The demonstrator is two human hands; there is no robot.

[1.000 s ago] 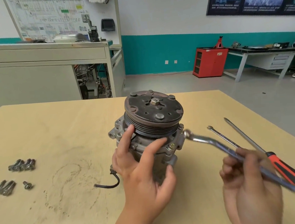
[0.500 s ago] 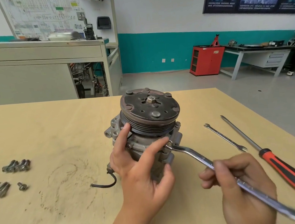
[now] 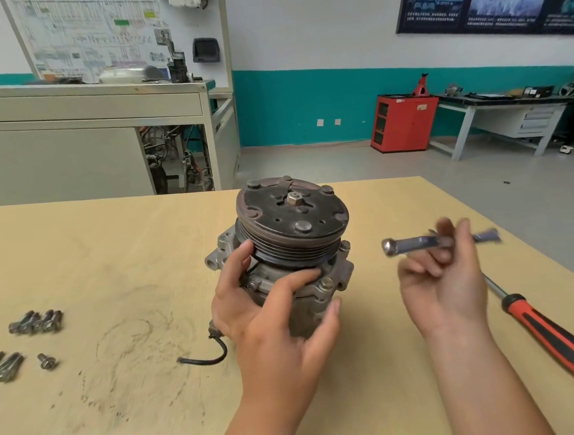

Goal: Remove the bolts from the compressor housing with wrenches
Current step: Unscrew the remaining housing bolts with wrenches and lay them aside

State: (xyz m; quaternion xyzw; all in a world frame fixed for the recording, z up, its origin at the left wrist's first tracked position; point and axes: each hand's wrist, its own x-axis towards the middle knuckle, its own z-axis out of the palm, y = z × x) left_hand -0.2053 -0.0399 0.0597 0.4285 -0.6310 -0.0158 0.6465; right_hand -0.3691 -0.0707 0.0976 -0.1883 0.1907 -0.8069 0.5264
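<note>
Right of compressor: wrench level, ring end pointing left, right hand fingers pinching it; left hand gripping housing.

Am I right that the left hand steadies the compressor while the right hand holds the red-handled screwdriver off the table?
Not quite. In the head view the right hand holds a wrench; the red-handled screwdriver lies on the table. The left hand does steady the compressor.

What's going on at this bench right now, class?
A person is taking bolts off a compressor that stands on the wooden table. The left hand steadies its housing, while the right hand holds a wrench in the air beside it, off any bolt. Removed bolts lie at the left; a screwdriver lies at the right.
</note>
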